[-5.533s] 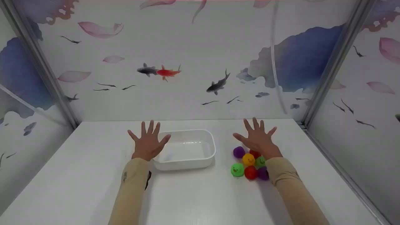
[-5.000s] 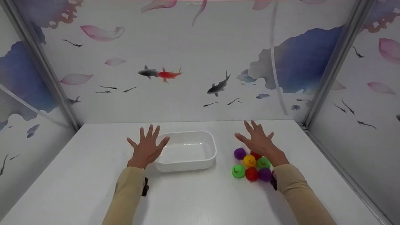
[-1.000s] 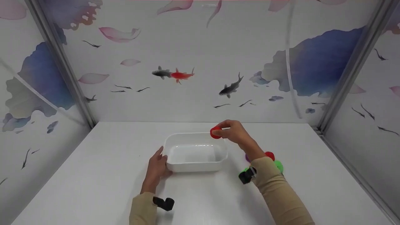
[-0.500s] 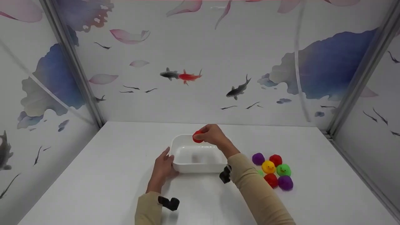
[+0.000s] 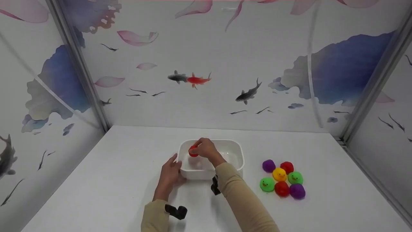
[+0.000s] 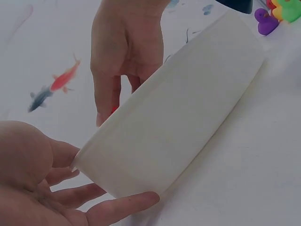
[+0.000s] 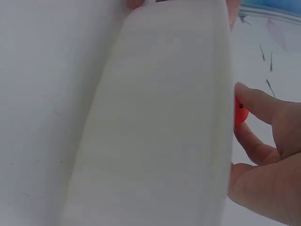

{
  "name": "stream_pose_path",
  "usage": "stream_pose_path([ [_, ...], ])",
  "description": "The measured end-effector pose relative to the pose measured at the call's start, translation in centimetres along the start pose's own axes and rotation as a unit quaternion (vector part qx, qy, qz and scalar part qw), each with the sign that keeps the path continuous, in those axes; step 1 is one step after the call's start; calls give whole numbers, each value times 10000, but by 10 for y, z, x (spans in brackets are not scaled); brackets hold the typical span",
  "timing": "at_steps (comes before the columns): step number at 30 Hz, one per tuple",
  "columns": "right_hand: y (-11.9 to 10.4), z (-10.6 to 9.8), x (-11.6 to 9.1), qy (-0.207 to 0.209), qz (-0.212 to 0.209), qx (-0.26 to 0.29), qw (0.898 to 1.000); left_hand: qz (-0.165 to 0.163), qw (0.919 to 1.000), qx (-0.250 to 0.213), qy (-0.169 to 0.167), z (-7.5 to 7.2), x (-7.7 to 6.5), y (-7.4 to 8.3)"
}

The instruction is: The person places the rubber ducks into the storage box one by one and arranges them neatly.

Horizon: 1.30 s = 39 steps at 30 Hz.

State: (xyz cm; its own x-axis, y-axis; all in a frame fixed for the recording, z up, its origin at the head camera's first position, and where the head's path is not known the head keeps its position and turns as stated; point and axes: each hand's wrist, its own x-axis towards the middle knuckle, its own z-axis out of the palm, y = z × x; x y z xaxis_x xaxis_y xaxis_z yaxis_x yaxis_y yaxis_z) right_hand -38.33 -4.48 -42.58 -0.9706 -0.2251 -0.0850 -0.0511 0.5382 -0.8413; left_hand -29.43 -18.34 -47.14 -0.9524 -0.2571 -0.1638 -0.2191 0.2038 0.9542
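Note:
A white rectangular plastic basin [image 5: 236, 148] stands on the table. My left hand [image 5: 170, 174] holds its left end, with fingers spread along the end wall and near the base in the left wrist view. My right hand [image 5: 206, 149] reaches over the rim and pinches a red rubber duck [image 5: 193, 151] inside the basin, near its left end. In the right wrist view the basin wall hides part of this duck [image 7: 241, 112]. Whether the duck touches the basin floor, I cannot tell.
Right of the basin sits a cluster of rubber ducks: a yellow duck [image 5: 279, 174], purple ducks [image 5: 268, 166], red ducks [image 5: 282, 189] and green ducks [image 5: 266, 184]. A printed wall [image 5: 206, 109] closes off the table's [image 5: 135, 154] far edge, with side panels left and right.
Over the last second my right hand has carried the red duck leftward and down into the basin. Earlier, both hands were spread above the table. My left hand has since come to the basin's end.

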Motion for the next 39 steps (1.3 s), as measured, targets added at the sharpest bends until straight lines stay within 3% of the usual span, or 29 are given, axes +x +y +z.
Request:
stream_pose_path([
  [8, 6, 10, 5, 88, 309, -102, 9994, 24, 10000, 81, 20, 0, 1, -1],
  [22, 12, 27, 11, 78, 231, -224, 9995, -23, 10000, -68, -30, -2, 0, -2],
  [32, 9, 31, 13, 152, -72, -638, 9978, 11, 10000, 7, 16, -1, -2, -3],
  [39, -8, 6, 3, 38, -350, -1053, 9938, -81, 10000, 12, 52, -2, -1, -2],
])
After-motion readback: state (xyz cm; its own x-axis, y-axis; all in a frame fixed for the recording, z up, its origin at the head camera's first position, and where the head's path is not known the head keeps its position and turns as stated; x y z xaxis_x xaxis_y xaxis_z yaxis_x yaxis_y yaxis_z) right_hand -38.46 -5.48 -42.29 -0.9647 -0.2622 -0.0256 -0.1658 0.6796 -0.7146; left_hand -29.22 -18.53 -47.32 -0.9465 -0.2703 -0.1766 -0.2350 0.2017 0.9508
